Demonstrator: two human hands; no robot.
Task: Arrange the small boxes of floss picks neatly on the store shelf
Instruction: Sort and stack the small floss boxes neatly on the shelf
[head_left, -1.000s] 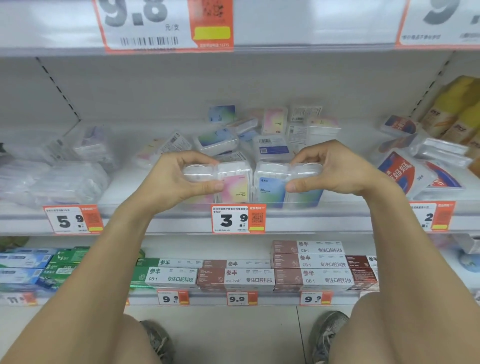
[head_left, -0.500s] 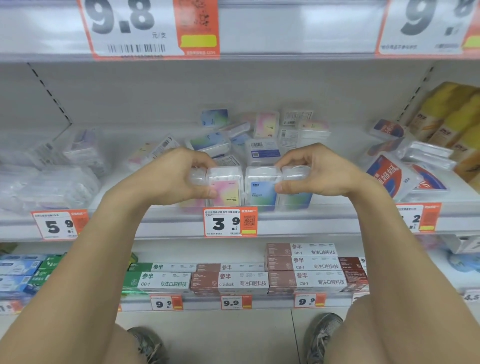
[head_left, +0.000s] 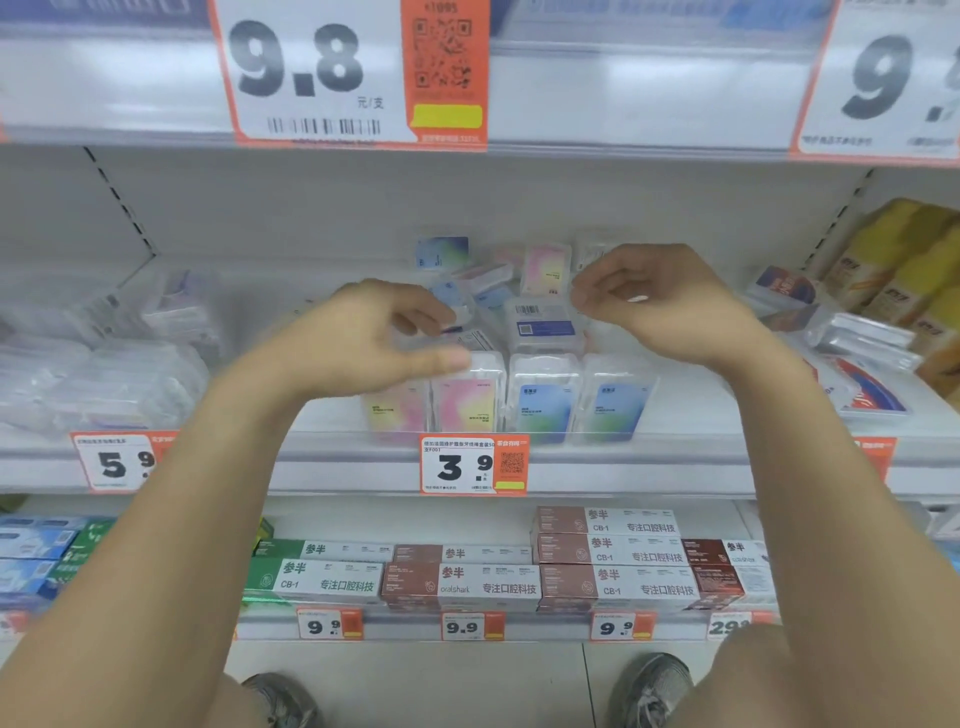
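Note:
Several small clear floss pick boxes stand upright in a row at the shelf's front edge: two pink ones (head_left: 467, 397) on the left, two blue ones (head_left: 545, 400) on the right. Behind them lies a loose heap of more boxes (head_left: 540, 322), tilted or flat. My left hand (head_left: 358, 338) hovers above the left end of the row, fingers curled and apart, holding nothing. Above and behind the right end is my right hand (head_left: 654, 301), also empty with loosely bent fingers. Both hands are apart from the row.
The white shelf (head_left: 649, 457) carries a 3.9 price tag (head_left: 472, 465) under the row. Clear bagged goods (head_left: 98, 374) lie to the left, pouches (head_left: 852, 374) and yellow packs (head_left: 904, 265) to the right. Toothpaste cartons (head_left: 608, 566) fill the shelf below.
Both hands have let go of the row of boxes and lifted up and back, toward the heap behind. The row stays standing at the shelf's front edge.

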